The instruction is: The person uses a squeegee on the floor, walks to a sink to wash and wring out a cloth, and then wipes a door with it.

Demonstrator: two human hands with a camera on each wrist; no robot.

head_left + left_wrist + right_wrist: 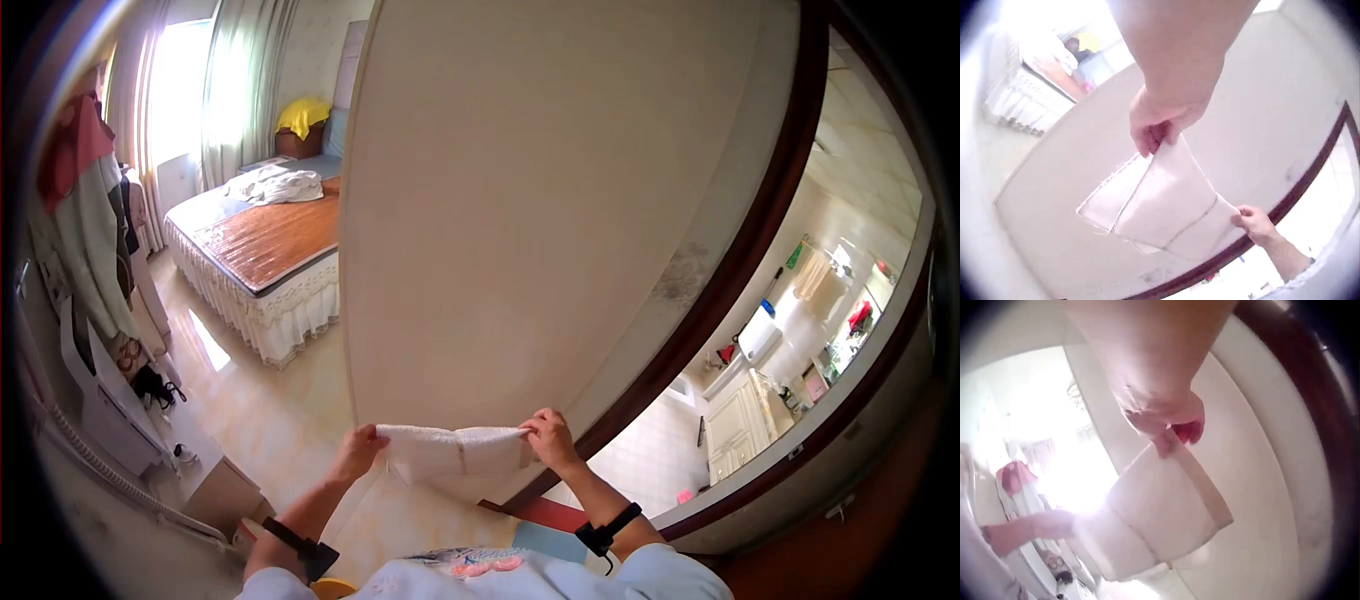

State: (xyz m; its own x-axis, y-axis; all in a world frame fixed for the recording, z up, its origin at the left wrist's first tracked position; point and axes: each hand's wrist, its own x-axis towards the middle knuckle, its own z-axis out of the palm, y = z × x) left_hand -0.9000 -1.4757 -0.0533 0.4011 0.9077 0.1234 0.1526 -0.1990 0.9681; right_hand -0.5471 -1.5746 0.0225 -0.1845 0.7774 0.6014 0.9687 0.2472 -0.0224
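Note:
A white cloth (425,455) with a seam down its middle is stretched between both hands in front of the person's body. My left hand (358,452) pinches its left top corner, and my right hand (550,438) pinches the right one. In the left wrist view the cloth (1166,200) hangs down in folded layers, with loose threads along its edges. Seen from the right wrist, the cloth (1154,512) shows a band along one side, under the right hand's (1169,422) thumb and fingers.
A large pale wall panel (540,220) stands just ahead. Left of it is a bed (265,240) with a crumpled white cover (275,185). Clothes (85,200) hang at the far left above a white cabinet (110,400). A dark-framed opening at right shows another room with a cupboard (740,425).

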